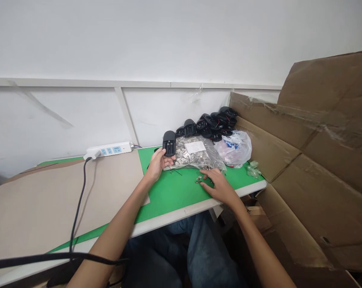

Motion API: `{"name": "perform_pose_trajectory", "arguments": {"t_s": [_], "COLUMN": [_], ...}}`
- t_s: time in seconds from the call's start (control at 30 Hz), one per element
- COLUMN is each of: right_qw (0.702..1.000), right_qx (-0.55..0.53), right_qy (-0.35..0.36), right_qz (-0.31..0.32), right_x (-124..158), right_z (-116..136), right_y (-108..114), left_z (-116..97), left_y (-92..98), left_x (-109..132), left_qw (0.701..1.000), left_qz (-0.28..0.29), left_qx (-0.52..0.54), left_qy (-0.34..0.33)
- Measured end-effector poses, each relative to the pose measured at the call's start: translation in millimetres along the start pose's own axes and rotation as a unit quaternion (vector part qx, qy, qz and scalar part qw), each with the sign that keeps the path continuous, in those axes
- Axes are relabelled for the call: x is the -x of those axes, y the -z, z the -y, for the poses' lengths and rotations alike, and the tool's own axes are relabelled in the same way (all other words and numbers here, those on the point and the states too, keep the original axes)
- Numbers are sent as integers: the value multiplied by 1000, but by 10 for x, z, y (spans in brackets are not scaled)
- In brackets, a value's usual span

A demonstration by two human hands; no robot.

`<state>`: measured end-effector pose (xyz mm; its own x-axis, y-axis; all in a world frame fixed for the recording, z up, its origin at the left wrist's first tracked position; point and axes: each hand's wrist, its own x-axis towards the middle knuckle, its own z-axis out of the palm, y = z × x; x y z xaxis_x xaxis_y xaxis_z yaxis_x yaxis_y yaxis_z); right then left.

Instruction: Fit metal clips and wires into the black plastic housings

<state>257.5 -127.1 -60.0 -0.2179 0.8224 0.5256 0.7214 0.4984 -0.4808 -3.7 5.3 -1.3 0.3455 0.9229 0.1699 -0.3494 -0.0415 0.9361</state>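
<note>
My left hand [160,162] grips a black plastic housing [169,144] with a rounded top, held upright above the green table surface. Slots like a battery compartment face me in its lower half. My right hand [216,185] is low over the green surface, thumb and forefinger apart. Between and beside its fingertips lie several small shiny metal pieces [198,179], too small to make out exactly. Behind both hands rests a clear plastic bag [209,151] full of small metal parts, with a white label [195,147] on it.
Several similar black housings [212,123], some with red wires, are piled against the wall. A white plastic bag [235,148] sits at the right. Large cardboard [328,160] flanks the table's right end. At left are a power strip [115,149], its black cable [84,188] and a beige sheet [109,192].
</note>
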Motion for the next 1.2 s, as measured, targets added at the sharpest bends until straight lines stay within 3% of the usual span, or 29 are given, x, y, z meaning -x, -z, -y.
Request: {"name": "perform_pose_trajectory", "arguments": {"t_s": [0.4, 0.6, 0.77, 0.93, 1.1, 1.2], "right_qw": [997, 994, 991, 981, 973, 968], "right_qx": [72, 72, 24, -33, -123, -177], "right_qy": [34, 80, 121, 121, 116, 91], "right_qz": [14, 21, -51, -147, -158, -150], "right_x": [-30, -38, -79, -614, -1512, -1794], "right_z": [66, 83, 148, 321, 455, 469], "right_y": [-13, 8, -2, -65, -346, -547], "left_z": [-4, 7, 36, 55, 13, -33], "left_y": [-38, -5, 41, 85, 169, 257], "left_x": [21, 8, -2, -4, -13, -31], "left_qw": [999, 999, 999, 1000, 999, 997], "left_qz": [-28, -8, 16, 11, -8, -17], "left_qx": [-31, -43, -23, 7, 49, 72], "left_qy": [2, 16, 28, 18, 18, 18]}}
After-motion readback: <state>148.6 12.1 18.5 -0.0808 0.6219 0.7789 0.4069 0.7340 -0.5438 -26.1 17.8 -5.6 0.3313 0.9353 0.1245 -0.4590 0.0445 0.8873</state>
